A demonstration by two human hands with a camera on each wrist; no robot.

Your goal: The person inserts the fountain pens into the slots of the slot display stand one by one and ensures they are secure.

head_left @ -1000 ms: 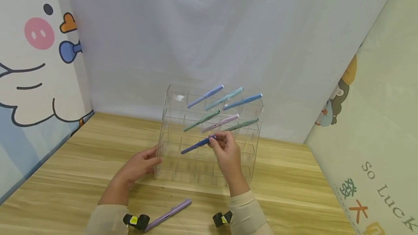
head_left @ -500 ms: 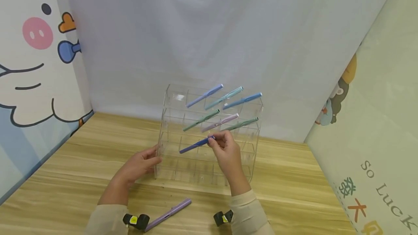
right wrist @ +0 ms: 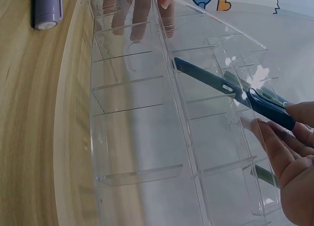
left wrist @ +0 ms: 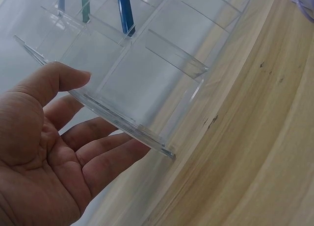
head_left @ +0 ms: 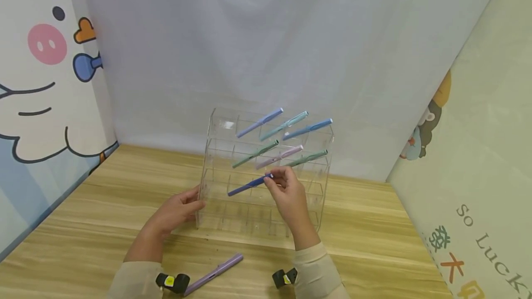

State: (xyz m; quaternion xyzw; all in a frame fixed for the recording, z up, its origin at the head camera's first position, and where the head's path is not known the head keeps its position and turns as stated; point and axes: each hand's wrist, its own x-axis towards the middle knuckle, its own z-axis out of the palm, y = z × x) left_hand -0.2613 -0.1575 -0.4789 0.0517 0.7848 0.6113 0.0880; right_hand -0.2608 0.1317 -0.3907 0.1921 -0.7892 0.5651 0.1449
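A clear acrylic pen rack (head_left: 257,220) with tiered compartments stands on the table. My left hand (head_left: 178,209) holds its left side. In the left wrist view the thumb (left wrist: 73,78) lies at the front of the side panel, the other fingers behind it. My right hand (head_left: 291,195) pinches a dark blue capped pen (head_left: 249,185) near its cap end. The pen slants, its lower end at a left-hand compartment of the third tier from the top. In the right wrist view this pen (right wrist: 211,80) shows its clip and a small window in the barrel.
Higher tiers hold several pens, among them a blue pen (head_left: 308,129), a pale lilac pen (head_left: 279,157) and a green pen (head_left: 255,153). A purple pen (head_left: 216,272) lies on the wooden table (head_left: 365,234) in front of the rack. A white curtain (head_left: 266,50) hangs behind.
The dark blue pen has shifted very slightly left, still pinched in my right hand. My left hand and the rack keep their places.
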